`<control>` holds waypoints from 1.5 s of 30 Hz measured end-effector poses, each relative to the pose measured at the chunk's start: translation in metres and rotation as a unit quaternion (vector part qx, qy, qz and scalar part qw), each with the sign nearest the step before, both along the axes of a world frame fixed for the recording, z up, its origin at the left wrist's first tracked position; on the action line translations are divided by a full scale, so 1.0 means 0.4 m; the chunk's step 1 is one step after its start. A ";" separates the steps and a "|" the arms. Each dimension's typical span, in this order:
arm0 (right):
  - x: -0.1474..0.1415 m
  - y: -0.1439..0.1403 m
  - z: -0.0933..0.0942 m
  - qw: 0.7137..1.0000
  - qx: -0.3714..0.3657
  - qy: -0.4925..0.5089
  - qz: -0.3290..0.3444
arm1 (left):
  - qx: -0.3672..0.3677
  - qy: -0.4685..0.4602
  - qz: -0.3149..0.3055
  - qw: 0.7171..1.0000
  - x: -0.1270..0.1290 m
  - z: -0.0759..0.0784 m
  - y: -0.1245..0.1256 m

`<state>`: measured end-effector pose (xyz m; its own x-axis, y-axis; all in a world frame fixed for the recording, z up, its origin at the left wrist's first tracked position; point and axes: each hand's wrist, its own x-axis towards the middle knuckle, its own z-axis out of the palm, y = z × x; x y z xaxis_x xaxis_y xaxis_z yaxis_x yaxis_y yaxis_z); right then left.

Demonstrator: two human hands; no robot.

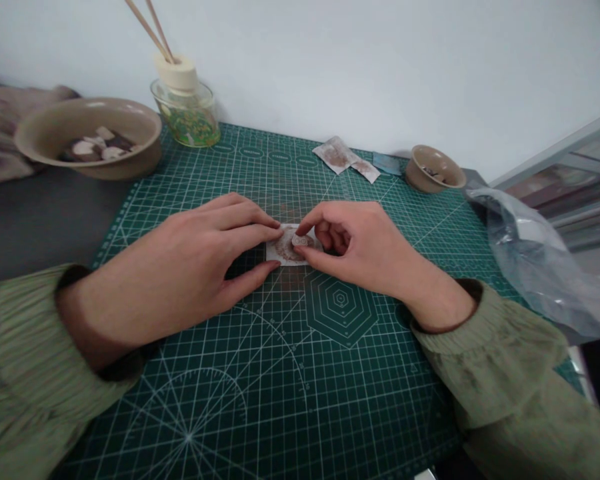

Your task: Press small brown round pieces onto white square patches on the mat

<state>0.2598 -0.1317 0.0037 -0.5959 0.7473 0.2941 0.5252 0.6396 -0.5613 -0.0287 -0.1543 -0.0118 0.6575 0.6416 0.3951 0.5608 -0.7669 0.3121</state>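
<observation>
Green ribbed sleeves (25,353) fill the near corners, and from them both hands reach onto the cutting mat (280,387) that covers the bench.

At the middle of the mat lies a small pale packet (283,248), brown-stained across its face. The left hand (190,267) pins the packet's left end, its fingers (260,235) narrow, forefinger above and thumb below the edge. The right hand (360,247) meets it from the right, fingers closed to a pinch on a small round pale piece (300,241) resting on the packet's right part. Whether that piece is free or stuck to the packet cannot be told.

A slip looks possible: the round piece is tiny and held only by fingertips, so a shift of the left hand's hold could drag the packet and knock it loose onto the mat.

Right of the hands, a crumpled clear plastic bag (525,260) lies at the mat's edge. Farther off sit two more stained packets (347,159), a small bowl (434,169), a large bowl (87,137) holding pale and dark bits, and a reed diffuser jar (185,110) against the wall.
</observation>
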 end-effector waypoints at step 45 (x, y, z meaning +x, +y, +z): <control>-0.016 -0.009 0.002 1.000 0.003 0.005 -0.018 | 0.023 0.032 0.013 0.999 0.000 0.008 -0.009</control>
